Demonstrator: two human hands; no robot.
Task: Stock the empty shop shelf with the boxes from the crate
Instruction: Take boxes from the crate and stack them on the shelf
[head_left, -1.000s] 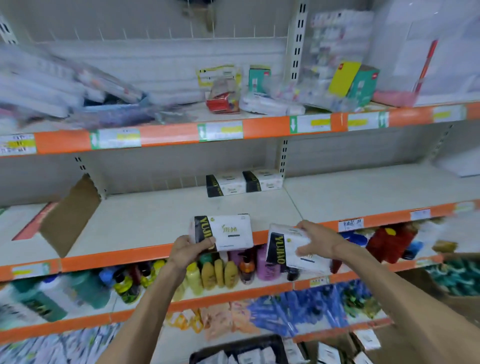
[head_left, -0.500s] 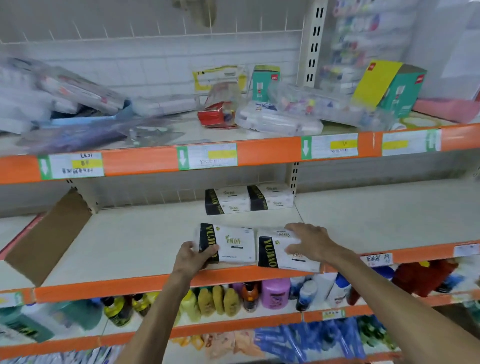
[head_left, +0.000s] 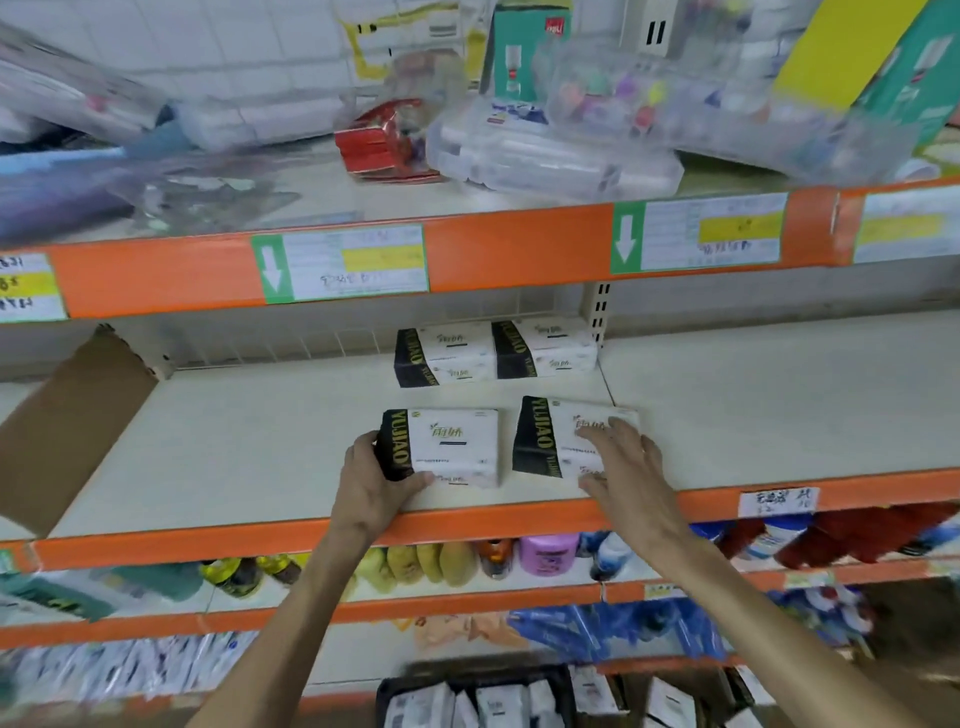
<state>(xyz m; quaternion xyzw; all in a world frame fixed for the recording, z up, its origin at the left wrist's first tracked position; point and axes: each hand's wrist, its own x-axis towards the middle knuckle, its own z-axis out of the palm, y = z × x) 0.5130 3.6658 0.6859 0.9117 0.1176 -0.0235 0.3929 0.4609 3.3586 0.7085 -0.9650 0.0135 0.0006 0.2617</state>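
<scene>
Setting: Shop shelving with orange front rails fills the view, and the middle shelf (head_left: 249, 447) is a pale cream board between fuller shelves above and below.
Left hand: The left hand (head_left: 371, 486) grips the left box (head_left: 452, 447) by its black-banded end. Its fingers curl round that end and the thumb lies along the near lower edge.
Left box: White with a black band lettered in gold, it sits on the middle shelf close to the front rail.
Right hand: The right hand (head_left: 626, 467) rests on the right box (head_left: 550, 436), fingers spread flat across the top and thumb against the near side.
Right box: It sits just beside the left box with a narrow gap between them, turned slightly askew.
Back row: Two stacks of matching boxes (head_left: 493, 353) stand side by side against the rear grille, well behind the pair in hand.
Crate: A dark crate (head_left: 387, 691) at the bottom edge holds more white packs.
Cardboard: A brown cardboard flap (head_left: 67, 426) leans over the shelf's left end.
Upper shelf: Clear plastic packs (head_left: 550, 156), a red packet (head_left: 382, 140) and a teal carton (head_left: 524, 52) crowd the board above. Green-arrowed price labels (head_left: 340, 262) are fixed to its rail.
Lower shelf: Yellow bottles (head_left: 415, 564) and a purple jar (head_left: 548, 553) show under the front rail.
</scene>
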